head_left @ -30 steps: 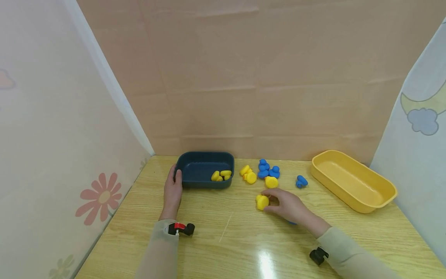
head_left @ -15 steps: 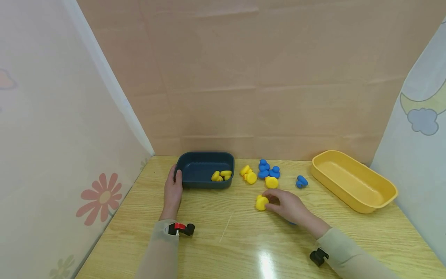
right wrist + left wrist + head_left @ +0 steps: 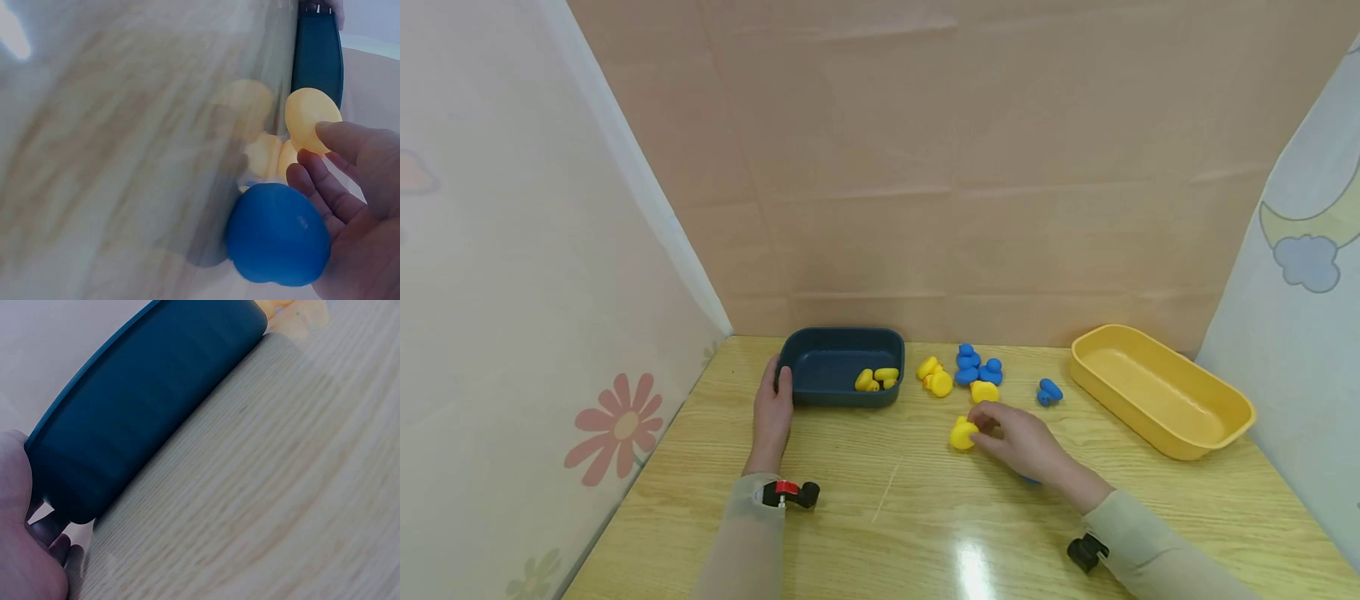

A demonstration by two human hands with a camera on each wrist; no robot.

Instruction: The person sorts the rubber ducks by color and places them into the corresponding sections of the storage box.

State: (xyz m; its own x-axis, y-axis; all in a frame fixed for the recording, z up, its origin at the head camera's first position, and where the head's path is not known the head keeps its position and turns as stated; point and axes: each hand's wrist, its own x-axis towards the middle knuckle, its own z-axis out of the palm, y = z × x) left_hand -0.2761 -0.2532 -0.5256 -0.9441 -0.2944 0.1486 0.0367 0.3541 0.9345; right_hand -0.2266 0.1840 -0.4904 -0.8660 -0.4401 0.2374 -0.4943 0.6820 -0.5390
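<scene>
My left hand (image 3: 772, 408) holds the left end of a dark blue bin (image 3: 820, 395), thumb at the front corner and fingers along the end wall. Inside the bin, several small yellow ducks (image 3: 865, 379) lie at the right. My right hand (image 3: 1021, 437) pinches a yellow toy duck (image 3: 309, 115) between thumb and fingertips, close over the table. A blue toy duck (image 3: 278, 234) sits below that hand, mostly hidden by the wrist in the head view. Just beyond the hand lies another yellow duck (image 3: 985, 392).
Several blue ducks (image 3: 967, 358) cluster near the back of the wooden table (image 3: 850, 517), with more yellow ducks (image 3: 940, 384) to their left. A single blue duck (image 3: 1049, 392) lies apart on the right. A yellow bin (image 3: 1157, 400) stands at the far right. Cloth walls surround the table.
The right hand has taken the yellow duck between thumb and fingers, turned it and shifted it slightly away from me. The left hand and the dark blue bin stay in place.
</scene>
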